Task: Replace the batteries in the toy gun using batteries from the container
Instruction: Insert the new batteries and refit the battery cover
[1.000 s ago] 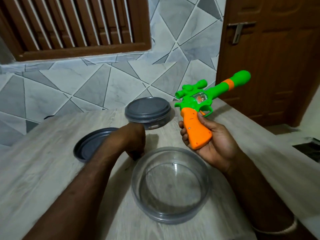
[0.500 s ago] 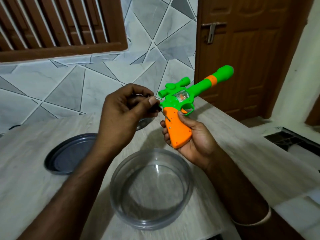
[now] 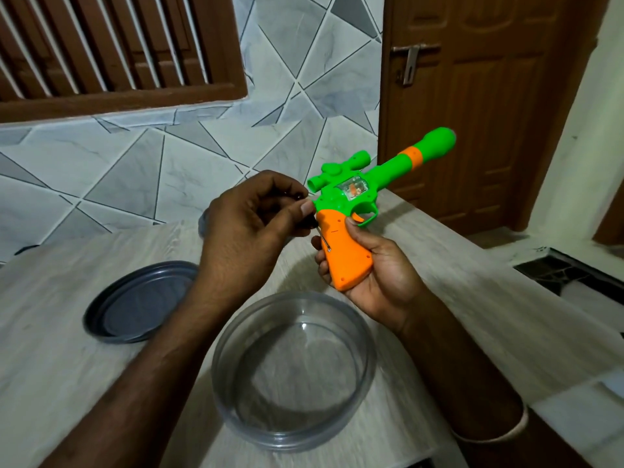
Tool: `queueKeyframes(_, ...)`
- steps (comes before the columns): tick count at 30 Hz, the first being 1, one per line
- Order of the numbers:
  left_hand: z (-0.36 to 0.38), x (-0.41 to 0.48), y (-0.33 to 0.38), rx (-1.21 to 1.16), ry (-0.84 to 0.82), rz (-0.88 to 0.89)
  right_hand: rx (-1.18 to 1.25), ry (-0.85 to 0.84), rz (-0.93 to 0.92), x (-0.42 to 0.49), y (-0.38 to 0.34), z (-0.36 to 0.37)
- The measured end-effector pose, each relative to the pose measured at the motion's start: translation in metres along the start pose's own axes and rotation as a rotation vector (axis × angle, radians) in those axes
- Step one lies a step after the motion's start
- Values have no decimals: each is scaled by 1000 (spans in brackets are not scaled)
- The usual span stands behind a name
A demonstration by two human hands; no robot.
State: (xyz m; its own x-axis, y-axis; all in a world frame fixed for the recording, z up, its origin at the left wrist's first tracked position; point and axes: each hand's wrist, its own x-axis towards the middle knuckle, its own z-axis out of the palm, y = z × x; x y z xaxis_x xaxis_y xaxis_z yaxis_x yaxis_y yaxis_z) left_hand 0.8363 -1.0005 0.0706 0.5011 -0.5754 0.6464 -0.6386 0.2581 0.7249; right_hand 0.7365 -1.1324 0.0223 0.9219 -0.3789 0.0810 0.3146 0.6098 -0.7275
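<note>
My right hand (image 3: 374,271) grips the orange handle of a green and orange toy gun (image 3: 351,217), held above the table with its barrel pointing up and to the right. A small screwdriver (image 3: 322,239) with a dark handle is pinched in my left hand (image 3: 250,228). Its thin metal tip rests on a screw in the orange grip. Below my hands a clear round container (image 3: 293,373) stands on the table with nothing visible in it. No batteries are in sight.
A dark grey lid (image 3: 135,312) lies upturned on the wooden table (image 3: 50,349) to the left. Another grey-lidded container (image 3: 202,224) is mostly hidden behind my left hand. A tiled wall, a louvred window and a brown door (image 3: 479,96) stand behind.
My left hand came up from the table holding the screwdriver and brought its tip onto the screw in the gun's grip. The view shifted right, and the gun stays in my right hand.
</note>
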Motion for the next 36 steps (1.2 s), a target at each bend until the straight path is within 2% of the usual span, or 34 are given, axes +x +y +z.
queueKeyframes(11,2,-1,2,80,-18,37,14,0,1,1,1,-1)
queueKeyframes(16,4,-4,4,215,-26,180,10,13,-2,2,2,-3)
queueKeyframes(21,5,-4,1,270,-83,237,6,32,-1,3,2,-4)
queueKeyframes(25,6,-3,-4,406,-122,384,44,-6,2,1,2,0)
queueKeyframes(30,10,-3,-6,396,-105,412,102,-29,-10,1,2,2)
queueKeyframes(33,11,-3,-7,398,-82,414,52,-10,2,2,2,-1)
queueKeyframes(36,13,-4,-8,346,-83,355,29,-14,14,2,3,-2)
